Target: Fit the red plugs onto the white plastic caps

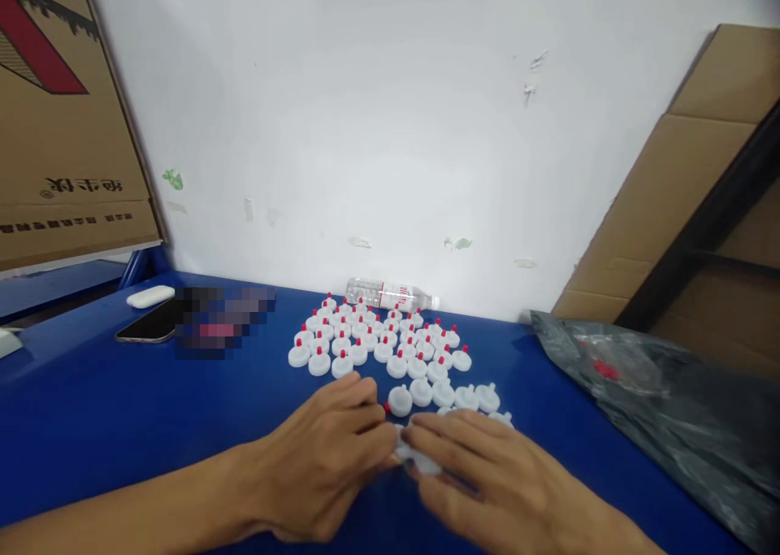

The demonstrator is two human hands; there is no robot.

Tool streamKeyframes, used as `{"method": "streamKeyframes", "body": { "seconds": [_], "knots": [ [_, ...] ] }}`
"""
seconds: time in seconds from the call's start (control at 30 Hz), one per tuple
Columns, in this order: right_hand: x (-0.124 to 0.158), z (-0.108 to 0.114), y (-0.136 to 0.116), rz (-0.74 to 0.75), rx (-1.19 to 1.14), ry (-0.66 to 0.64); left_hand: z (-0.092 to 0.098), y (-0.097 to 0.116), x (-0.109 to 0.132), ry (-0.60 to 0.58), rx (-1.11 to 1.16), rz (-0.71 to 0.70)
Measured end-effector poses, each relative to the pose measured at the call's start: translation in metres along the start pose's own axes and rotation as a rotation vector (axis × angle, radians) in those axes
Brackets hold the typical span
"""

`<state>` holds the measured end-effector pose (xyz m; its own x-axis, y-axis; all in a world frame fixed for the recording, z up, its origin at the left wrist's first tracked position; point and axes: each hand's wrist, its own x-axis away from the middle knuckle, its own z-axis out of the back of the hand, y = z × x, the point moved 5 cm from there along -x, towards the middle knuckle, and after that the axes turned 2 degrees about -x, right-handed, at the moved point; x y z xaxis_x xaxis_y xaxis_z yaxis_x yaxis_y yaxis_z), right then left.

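Note:
My left hand (341, 449) is closed with its fingers curled, its fingertips meeting those of my right hand; what they pinch is hidden. A small red tip (386, 407) shows beside its knuckles. My right hand (493, 474) has its fingers bent over a white round nozzle cap (423, 462), with the thumb below it. Just past the hands lie several white nozzle caps without red tips, such as one white cap (443, 392). Farther back, many white caps with red tips (342, 366) stand upright in a loose group.
A clear plastic bottle (390, 295) lies on its side against the wall. To the left on the blue table (122, 425) are a phone (146, 326) and a white case (151, 297). A dark plastic bag (670, 409) with red pieces (605, 369) lies right. Cardboard (670, 173) leans behind it.

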<state>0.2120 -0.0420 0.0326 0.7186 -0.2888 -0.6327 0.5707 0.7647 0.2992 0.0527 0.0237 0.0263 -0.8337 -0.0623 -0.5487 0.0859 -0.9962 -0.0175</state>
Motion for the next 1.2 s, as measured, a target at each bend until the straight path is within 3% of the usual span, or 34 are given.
{"method": "streamKeyframes", "body": {
  "seconds": [0.1,0.2,0.27,0.37,0.5,0.67,0.9,1.1,1.2],
  "knots": [
    [0.016,0.014,0.031,-0.125,0.069,0.016,0.01,-0.019,0.003,0.045,0.114,0.129],
    [0.037,0.029,0.075,-0.458,0.11,0.001,0.012,-0.032,0.006,0.016,0.071,0.231],
    [0.053,0.031,0.099,-0.65,0.183,-0.156,0.008,-0.037,0.007,-0.041,0.047,0.277],
    [0.074,0.027,0.12,-0.783,0.239,-0.395,0.0,-0.04,0.007,-0.111,0.052,0.342],
    [0.089,0.024,0.128,-0.824,0.194,-0.475,-0.005,-0.041,0.009,-0.135,0.021,0.356],
    [0.094,0.02,0.128,-0.8,-0.07,-0.51,-0.01,-0.04,0.013,-0.146,0.033,0.337],
    [0.103,0.014,0.135,-0.942,-0.166,-0.568,-0.003,-0.04,0.01,-0.145,0.024,0.303],
    [0.103,0.005,0.13,-0.963,-0.345,-0.617,0.013,-0.06,0.011,-0.032,-0.273,0.382],
    [0.099,0.006,0.127,-0.98,-0.369,-0.614,0.015,-0.068,0.012,-0.046,-0.442,0.432]
  ]
}}
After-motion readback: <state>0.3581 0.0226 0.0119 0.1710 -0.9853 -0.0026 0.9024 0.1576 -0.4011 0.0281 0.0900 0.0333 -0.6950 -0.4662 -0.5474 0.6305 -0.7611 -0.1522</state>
